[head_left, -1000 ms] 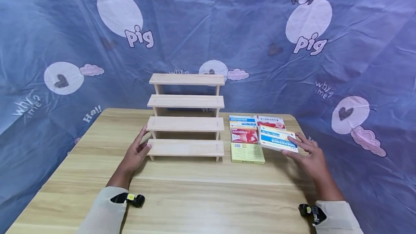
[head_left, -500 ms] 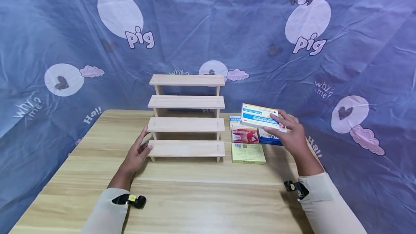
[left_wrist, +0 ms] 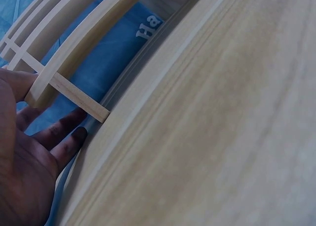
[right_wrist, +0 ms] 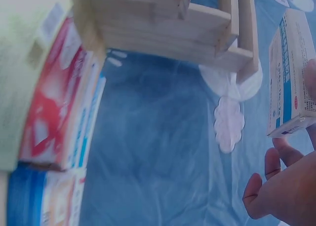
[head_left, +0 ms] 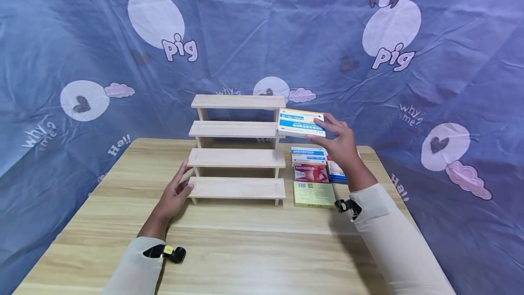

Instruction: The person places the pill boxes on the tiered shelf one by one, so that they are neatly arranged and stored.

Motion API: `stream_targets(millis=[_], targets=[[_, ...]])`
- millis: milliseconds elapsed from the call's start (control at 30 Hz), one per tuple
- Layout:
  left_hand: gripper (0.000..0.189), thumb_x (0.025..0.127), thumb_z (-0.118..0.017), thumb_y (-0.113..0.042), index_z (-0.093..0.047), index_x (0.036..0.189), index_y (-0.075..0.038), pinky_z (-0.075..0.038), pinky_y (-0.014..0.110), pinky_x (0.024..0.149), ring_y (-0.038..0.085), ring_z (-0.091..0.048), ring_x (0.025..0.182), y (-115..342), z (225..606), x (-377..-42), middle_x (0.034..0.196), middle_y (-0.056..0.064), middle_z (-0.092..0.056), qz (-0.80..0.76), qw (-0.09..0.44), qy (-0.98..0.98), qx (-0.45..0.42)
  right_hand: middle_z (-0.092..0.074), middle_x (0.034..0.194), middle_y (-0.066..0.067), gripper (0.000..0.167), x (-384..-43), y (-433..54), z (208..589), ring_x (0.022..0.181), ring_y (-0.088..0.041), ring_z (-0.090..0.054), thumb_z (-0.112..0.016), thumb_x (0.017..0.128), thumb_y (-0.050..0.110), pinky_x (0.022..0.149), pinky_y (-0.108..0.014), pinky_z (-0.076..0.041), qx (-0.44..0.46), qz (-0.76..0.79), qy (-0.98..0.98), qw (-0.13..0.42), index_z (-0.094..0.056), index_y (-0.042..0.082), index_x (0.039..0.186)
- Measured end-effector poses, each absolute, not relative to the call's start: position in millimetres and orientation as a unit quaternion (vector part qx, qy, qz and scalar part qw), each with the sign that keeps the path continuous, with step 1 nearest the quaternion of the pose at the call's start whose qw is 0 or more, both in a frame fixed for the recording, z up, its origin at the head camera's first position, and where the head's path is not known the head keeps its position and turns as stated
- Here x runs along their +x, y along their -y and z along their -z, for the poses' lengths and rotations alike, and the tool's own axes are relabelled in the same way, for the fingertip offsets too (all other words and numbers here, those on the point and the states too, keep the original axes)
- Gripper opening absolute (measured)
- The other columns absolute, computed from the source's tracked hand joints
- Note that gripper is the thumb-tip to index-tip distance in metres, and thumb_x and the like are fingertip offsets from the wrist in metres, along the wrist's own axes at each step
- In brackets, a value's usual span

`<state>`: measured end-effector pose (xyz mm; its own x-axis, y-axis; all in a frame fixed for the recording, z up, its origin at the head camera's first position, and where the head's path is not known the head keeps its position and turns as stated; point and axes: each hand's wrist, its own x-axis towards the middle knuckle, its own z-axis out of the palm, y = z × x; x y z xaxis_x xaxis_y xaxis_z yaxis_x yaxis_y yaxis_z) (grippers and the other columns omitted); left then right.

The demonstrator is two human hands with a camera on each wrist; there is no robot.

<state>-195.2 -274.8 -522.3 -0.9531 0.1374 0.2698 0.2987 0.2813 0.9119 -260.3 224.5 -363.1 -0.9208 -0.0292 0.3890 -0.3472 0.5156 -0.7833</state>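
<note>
In the head view a four-step wooden display stand [head_left: 237,158] stands on the table. My left hand [head_left: 172,197] rests against its left end, the thumb touching the lowest board. In the left wrist view the other fingers [left_wrist: 64,132] of that hand are spread loosely beside the stand's leg. My right hand [head_left: 340,140] pinches a white, blue-striped medicine box [head_left: 300,123] between thumb and fingers. That box is in the air by the right ends of the upper boards; whether it touches one I cannot tell. In the right wrist view the medicine box [right_wrist: 291,72] is tilted.
Right of the stand lie more medicine boxes: a yellow-green box [head_left: 314,195], a red box [head_left: 311,173], a blue-and-white box [head_left: 309,155] and a dark blue one [head_left: 336,172] partly behind my right arm. A blue printed cloth [head_left: 229,26] hangs behind the wooden table [head_left: 245,249].
My right hand has carried the white and blue medicine box up and left, from above the other boxes to the stand's upper right side. The left hand has stayed at the stand.
</note>
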Motion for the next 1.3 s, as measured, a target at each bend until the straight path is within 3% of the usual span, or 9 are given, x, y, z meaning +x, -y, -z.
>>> stream_targets(millis=[400, 600, 667, 800, 867, 967, 1067, 1300], targets=[[0.079, 0.115, -0.052, -0.005, -0.008, 0.179, -0.021, -0.044, 0.004, 0.102, 0.063, -0.039, 0.151, 272.7, 524.2, -196.8, 0.176, 0.032, -0.023, 0.586, 0.063, 0.795, -0.144, -0.045, 0.174, -0.012, 0.061, -291.9, -176.6, 335.2, 0.151, -0.039, -0.039, -0.094, 0.089, 0.022, 0.126, -0.065, -0.032, 0.145, -0.512, 0.825, 0.189, -0.071, 0.014, 0.145], [0.078, 0.116, -0.052, -0.009, -0.006, 0.179, -0.022, -0.047, 0.007, 0.101, 0.057, -0.045, 0.148, 271.4, 524.8, -197.5, 0.177, 0.029, -0.023, 0.583, 0.053, 0.798, -0.146, -0.051, 0.168, -0.019, 0.060, -308.7, -148.7, 321.9, 0.160, -0.044, -0.037, -0.093, 0.090, 0.021, 0.132, -0.063, -0.025, 0.173, -0.488, 0.832, 0.198, -0.071, 0.009, 0.145], [0.079, 0.115, -0.052, -0.009, -0.007, 0.179, -0.020, -0.048, 0.008, 0.101, 0.056, -0.046, 0.147, 271.0, 524.9, -196.9, 0.177, 0.028, -0.024, 0.583, 0.054, 0.798, -0.143, -0.053, 0.166, -0.021, 0.059, -315.1, -136.6, 317.1, 0.161, -0.043, -0.039, -0.093, 0.090, 0.021, 0.136, -0.060, -0.019, 0.188, -0.483, 0.831, 0.201, -0.071, 0.007, 0.143], [0.079, 0.116, -0.052, -0.010, -0.007, 0.179, -0.023, -0.048, 0.007, 0.101, 0.056, -0.046, 0.147, 271.8, 523.7, -195.0, 0.177, 0.028, -0.025, 0.580, 0.052, 0.801, -0.136, -0.054, 0.166, -0.018, 0.059, -325.5, -109.7, 309.0, 0.159, -0.040, -0.042, -0.093, 0.090, 0.025, 0.138, -0.054, -0.018, 0.190, -0.493, 0.827, 0.192, -0.073, 0.008, 0.142], [0.079, 0.115, -0.053, -0.010, -0.007, 0.179, -0.025, -0.047, 0.007, 0.101, 0.048, -0.049, 0.148, 273.6, 523.0, -194.1, 0.177, 0.028, -0.025, 0.579, 0.054, 0.803, -0.135, -0.055, 0.166, -0.016, 0.060, -329.1, -96.1, 306.1, 0.158, -0.038, -0.042, -0.094, 0.089, 0.028, 0.135, -0.051, -0.024, 0.181, -0.504, 0.825, 0.182, -0.073, 0.011, 0.143], [0.079, 0.115, -0.053, -0.008, -0.008, 0.179, -0.024, -0.048, 0.007, 0.100, 0.019, -0.061, 0.141, 276.4, 522.8, -194.5, 0.176, 0.031, -0.027, 0.579, 0.060, 0.800, -0.143, -0.055, 0.166, -0.014, 0.061, -333.9, -78.8, 303.7, 0.155, -0.035, -0.042, -0.094, 0.089, 0.032, 0.132, -0.049, -0.031, 0.170, -0.514, 0.823, 0.172, -0.073, 0.013, 0.143], [0.079, 0.115, -0.052, -0.007, -0.008, 0.179, -0.022, -0.049, 0.007, 0.099, -0.011, -0.058, 0.127, 276.5, 523.6, -197.1, 0.174, 0.033, -0.027, 0.584, 0.063, 0.794, -0.156, -0.055, 0.166, -0.014, 0.062, -339.4, -66.1, 303.2, 0.154, -0.033, -0.043, -0.094, 0.089, 0.035, 0.130, -0.048, -0.034, 0.164, -0.513, 0.826, 0.165, -0.073, 0.015, 0.143], [0.079, 0.115, -0.052, -0.007, -0.008, 0.179, -0.021, -0.049, 0.007, 0.098, -0.019, -0.054, 0.123, 274.7, 525.8, -197.1, 0.173, 0.034, -0.029, 0.584, 0.066, 0.794, -0.152, -0.055, 0.167, -0.011, 0.062, -354.5, -42.0, 308.0, 0.156, -0.032, -0.042, -0.092, 0.090, 0.040, 0.131, -0.050, -0.030, 0.158, -0.499, 0.838, 0.151, -0.073, 0.019, 0.145]])
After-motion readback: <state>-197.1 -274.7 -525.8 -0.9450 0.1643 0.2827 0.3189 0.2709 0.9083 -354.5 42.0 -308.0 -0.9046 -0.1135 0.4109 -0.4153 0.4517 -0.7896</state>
